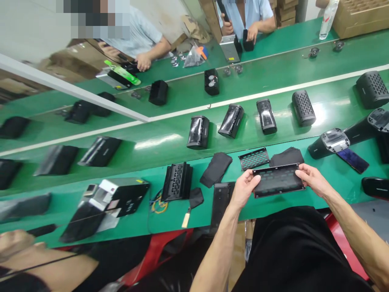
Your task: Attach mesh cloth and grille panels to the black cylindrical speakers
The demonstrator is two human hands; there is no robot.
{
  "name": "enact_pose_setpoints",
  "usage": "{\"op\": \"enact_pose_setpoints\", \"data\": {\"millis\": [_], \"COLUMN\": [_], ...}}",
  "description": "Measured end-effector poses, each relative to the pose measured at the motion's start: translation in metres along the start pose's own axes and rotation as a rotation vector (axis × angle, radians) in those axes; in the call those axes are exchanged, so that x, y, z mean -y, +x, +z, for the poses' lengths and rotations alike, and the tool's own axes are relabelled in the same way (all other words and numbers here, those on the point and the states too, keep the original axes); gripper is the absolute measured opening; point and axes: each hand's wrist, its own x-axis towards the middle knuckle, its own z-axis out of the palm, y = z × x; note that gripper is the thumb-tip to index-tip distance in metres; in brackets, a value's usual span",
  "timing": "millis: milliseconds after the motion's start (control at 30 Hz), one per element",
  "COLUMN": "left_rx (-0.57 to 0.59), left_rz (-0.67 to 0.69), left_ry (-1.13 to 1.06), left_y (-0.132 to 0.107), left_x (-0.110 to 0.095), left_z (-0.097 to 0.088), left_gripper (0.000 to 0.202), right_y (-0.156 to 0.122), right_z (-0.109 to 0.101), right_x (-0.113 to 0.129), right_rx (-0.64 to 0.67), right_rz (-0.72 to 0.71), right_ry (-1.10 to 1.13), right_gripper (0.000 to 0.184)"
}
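Note:
Between my two hands is a black speaker grille panel point(278, 183), held by its short ends over the near table edge. The fingers of my left hand point(244, 186) pinch its left end. On the right end, my right hand point(313, 178) grips with the thumb on top. Dark mesh or cloth seems to cover the slots. Just beyond lies another slotted grille panel point(254, 158), between a stack of black cloth pieces point(216, 168) and a second stack of black cloth pieces point(288, 156). Left of my left hand lies a flat black panel point(221, 205).
Several black speakers point(198, 132) stand on the green conveyor belt point(170, 138). A stack of grilles point(177, 181) and an open box point(130, 196) are to the left. Speaker bodies point(331, 142) and a phone point(353, 160) lie right. Co-workers sit opposite; another person's arm point(57, 251) is lower left.

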Motion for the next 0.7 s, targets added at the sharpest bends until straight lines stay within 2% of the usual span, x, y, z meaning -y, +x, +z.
{"op": "enact_pose_setpoints", "data": {"millis": [100,333,700], "left_rx": [0.052,0.015,0.062], "left_rz": [-0.020,-0.034,-0.084], "left_ry": [-0.039,-0.042,-0.185], "left_y": [-0.002,0.001,-0.005], "left_x": [0.002,0.009,0.012], "left_z": [-0.001,-0.001,0.000], "left_gripper": [0.062,0.059,0.059], "right_y": [-0.001,0.000,0.000], "right_z": [-0.001,-0.002,-0.002], "right_x": [-0.004,-0.009,-0.008], "right_rx": [-0.023,-0.053,-0.070], "right_rz": [-0.006,-0.010,0.002], "right_ry": [-0.004,-0.008,-0.032], "right_gripper": [0.046,0.050,0.046]}}
